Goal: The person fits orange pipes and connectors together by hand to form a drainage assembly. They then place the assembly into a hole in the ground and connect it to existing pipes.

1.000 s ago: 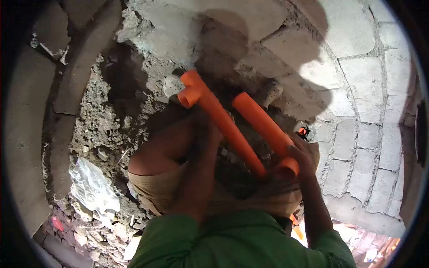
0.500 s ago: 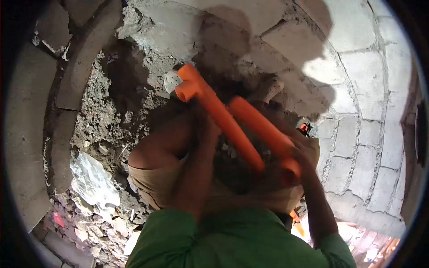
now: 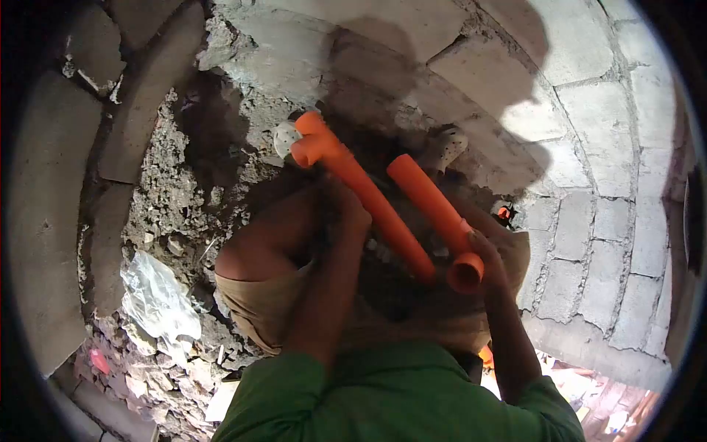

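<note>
My left hand (image 3: 347, 204) is closed round a long orange pipe (image 3: 379, 214) that slants between my knees. At its far end sits a tee fitting (image 3: 317, 142) with a short side opening. The fingers of this hand are partly hidden behind the pipe. Off to the right, a second, shorter orange pipe (image 3: 427, 199) lies nearly parallel to it, apart from it. Its near end carries an elbow (image 3: 466, 273) whose open mouth faces me. My right hand (image 3: 486, 256) grips this shorter pipe beside the elbow.
My feet wear pale perforated shoes (image 3: 286, 140) on dark, rubbly soil. Grey block walls (image 3: 589, 132) curve round the right and far side. Clear plastic sheeting (image 3: 158, 302) lies on rubble at the left. A small orange object (image 3: 504, 213) sits beyond my right knee.
The shorter pipe has turned a little in my right hand, and its elbow mouth has swung left and towards me. The long pipe has hardly moved in my left hand.
</note>
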`<state>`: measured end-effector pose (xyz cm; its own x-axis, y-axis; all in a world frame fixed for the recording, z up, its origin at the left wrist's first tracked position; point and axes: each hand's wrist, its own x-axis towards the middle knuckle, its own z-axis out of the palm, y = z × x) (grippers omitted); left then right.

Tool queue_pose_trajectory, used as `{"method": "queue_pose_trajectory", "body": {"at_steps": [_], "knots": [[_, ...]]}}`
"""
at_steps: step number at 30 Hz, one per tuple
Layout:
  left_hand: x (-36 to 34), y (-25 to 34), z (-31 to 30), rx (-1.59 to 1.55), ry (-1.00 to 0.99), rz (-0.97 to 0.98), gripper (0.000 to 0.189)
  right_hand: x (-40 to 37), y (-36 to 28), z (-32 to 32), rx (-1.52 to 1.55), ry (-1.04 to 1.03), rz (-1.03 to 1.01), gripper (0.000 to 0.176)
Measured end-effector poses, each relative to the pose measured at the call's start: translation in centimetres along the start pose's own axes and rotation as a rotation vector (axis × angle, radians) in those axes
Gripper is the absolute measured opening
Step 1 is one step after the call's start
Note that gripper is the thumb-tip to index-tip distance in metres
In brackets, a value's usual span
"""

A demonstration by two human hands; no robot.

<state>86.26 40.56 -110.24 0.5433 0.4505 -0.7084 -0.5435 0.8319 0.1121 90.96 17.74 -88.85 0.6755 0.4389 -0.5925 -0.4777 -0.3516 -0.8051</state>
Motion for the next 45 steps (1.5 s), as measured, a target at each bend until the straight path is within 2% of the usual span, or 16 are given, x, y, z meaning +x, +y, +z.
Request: {"method": "queue_pose_trajectory", "body": {"at_steps": [8, 10, 14, 19, 21, 22, 24, 26, 27, 30, 32, 34, 38, 43, 44, 45], "knots": [[2.6, -0.1, -1.5, 0.059, -0.448, -0.177, 0.036, 1.7, 1.4, 3.3, 0.192, -0.071, 0.154, 0.050], [2.6, 0.5, -2.0, 0.109, -0.452, -0.140, 0.035, -0.4, -0.9, 4.8, 0.114, -0.046, 0.016, 0.051], [3.6, 0.3, -2.4, 0.235, -0.419, -0.018, 0.033, -1.4, -1.4, 2.4, 0.083, -0.069, 0.031, 0.053], [3.1, 0.2, -2.4, 0.339, -0.482, 0.041, 0.032, 8.4, -1.1, 4.4, -0.812, -0.216, -0.507, 0.055], [2.7, 0.3, -2.7, 0.632, -0.489, 0.216, 0.032, 6.4, -1.2, 3.8, -0.423, -0.050, -0.126, 0.054], [3.5, 0.3, -2.6, 0.782, -0.477, 0.317, 0.032, 4.8, -1.8, 3.2, -0.243, -0.040, -0.083, 0.053], [3.8, -0.2, -3.6, 0.739, -0.423, 0.157, 0.031, 0.7, -1.7, 1.3, -0.062, -0.005, -0.009, 0.053], [4.1, -0.5, -4.6, 0.088, -0.557, -0.130, 0.036, -0.8, -2.3, 0.5, 0.013, -0.042, 0.131, 0.050], [4.3, -0.7, -4.2, 0.109, -0.510, -0.131, 0.037, 0.3, -2.2, 3.9, -0.230, -0.176, -0.196, 0.050], [3.6, 0.7, -2.7, 0.171, -0.425, -0.064, 0.040, 11.8, 1.6, 3.6, -0.652, -0.343, -0.614, 0.049], [3.0, 1.1, -3.1, 0.171, -0.345, -0.060, 0.042, 10.9, 3.9, 2.0, -0.831, -0.366, -0.584, 0.048], [3.1, 1.4, -1.9, 0.189, -0.267, -0.031, 0.045, 7.3, -1.2, 4.1, 0.021, -0.140, 0.044, 0.044], [2.2, 1.2, -2.6, 0.084, -0.178, -0.065, 0.051, 6.0, -0.1, 1.5, 0.208, -0.001, 0.154, 0.050], [2.7, 3.3, -3.7, -0.044, -0.320, -0.023, 0.056, 17.6, 7.9, -2.7, -0.725, -0.015, -0.073, 0.057], [2.2, 3.9, -3.2, -0.041, -0.388, -0.055, 0.056, 18.1, 7.7, -2.1, -0.728, -0.028, -0.086, 0.057], [2.1, 4.3, -3.0, -0.043, -0.393, -0.040, 0.056, 17.2, 6.4, 0.4, -1.248, -0.127, -0.208, 0.059]]}}
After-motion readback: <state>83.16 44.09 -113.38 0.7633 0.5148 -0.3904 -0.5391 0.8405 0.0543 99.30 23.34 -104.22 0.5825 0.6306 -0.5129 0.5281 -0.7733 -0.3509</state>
